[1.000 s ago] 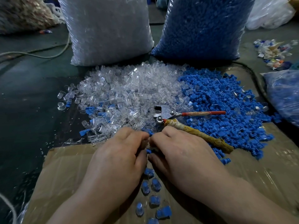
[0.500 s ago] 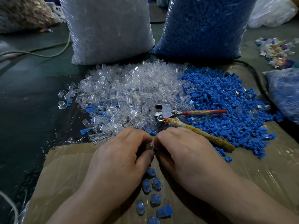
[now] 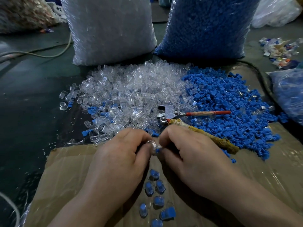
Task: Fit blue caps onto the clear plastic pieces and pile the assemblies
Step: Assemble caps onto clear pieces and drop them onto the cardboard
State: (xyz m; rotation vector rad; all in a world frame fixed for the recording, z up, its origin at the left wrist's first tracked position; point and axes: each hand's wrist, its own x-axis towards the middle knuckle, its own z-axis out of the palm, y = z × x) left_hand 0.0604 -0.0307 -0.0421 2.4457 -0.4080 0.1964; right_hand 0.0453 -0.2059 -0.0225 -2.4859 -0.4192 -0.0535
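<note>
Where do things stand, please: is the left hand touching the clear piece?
Touching. The head view shows the left hand pinching the clear piece while the right hand holds the blue cap at its end.

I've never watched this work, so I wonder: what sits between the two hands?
One clear plastic piece with a blue cap at its end, pinched from either side by the left hand and the right hand. The head view shows it.
</note>
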